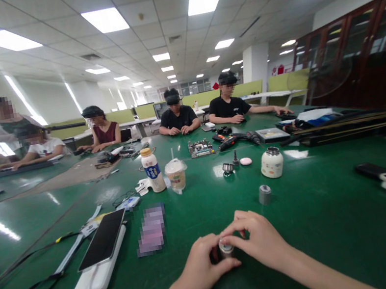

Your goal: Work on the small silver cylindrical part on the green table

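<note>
My left hand [206, 264] is wrapped around a small grey metal cylinder [226, 250], which stands upright near the front of the table. From the other side, my right hand [256, 235] has its thumb and forefinger closed at the cylinder's top; part of that top is hidden by the fingers. A second metal cylinder [265, 194] of similar look stands just beyond my right hand, apart from it.
On the green table [326, 220] are a cream jar [271, 163], a drink cup [176, 174], a bottle [153, 170], a circuit board [201, 148] and an electric screwdriver [228, 143]. A phone [103, 237] on a white power bank lies left. Several people sit opposite.
</note>
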`<state>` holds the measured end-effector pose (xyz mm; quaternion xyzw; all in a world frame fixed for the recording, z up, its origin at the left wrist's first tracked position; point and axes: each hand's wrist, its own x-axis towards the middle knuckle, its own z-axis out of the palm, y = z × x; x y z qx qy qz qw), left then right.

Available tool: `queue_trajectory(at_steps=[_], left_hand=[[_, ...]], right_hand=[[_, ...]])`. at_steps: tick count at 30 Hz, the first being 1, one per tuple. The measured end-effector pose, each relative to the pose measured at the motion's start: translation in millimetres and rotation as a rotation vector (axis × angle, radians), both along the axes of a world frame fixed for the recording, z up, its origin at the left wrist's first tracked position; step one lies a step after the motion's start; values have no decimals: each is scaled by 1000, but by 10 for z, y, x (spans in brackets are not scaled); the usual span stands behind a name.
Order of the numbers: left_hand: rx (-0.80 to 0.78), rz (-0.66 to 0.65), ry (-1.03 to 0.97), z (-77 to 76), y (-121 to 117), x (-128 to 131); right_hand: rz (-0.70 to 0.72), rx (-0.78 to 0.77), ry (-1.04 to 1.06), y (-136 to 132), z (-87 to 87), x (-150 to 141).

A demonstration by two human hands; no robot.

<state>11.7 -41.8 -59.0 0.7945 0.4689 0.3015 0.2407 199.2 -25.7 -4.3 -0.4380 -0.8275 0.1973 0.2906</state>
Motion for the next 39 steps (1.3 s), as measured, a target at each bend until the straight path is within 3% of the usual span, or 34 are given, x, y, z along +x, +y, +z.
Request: queue_trajectory(at_steps=[5, 16, 22, 29, 39], left_hand=[[-2, -1, -8, 14, -6, 2], [-2, -4, -27, 19, -22, 11], [3, -8, -42, 29, -20, 6], [-26, -4, -30, 31, -16, -6], [-50, 2, 13, 90, -11, -4]], right_hand=[[3, -38, -11, -1, -38, -1], [-62, 42, 14, 14, -58, -28], [108, -29, 44, -57, -17, -34], [104, -110, 108, 2, -75, -51], [101, -146, 143, -25, -21, -51]])
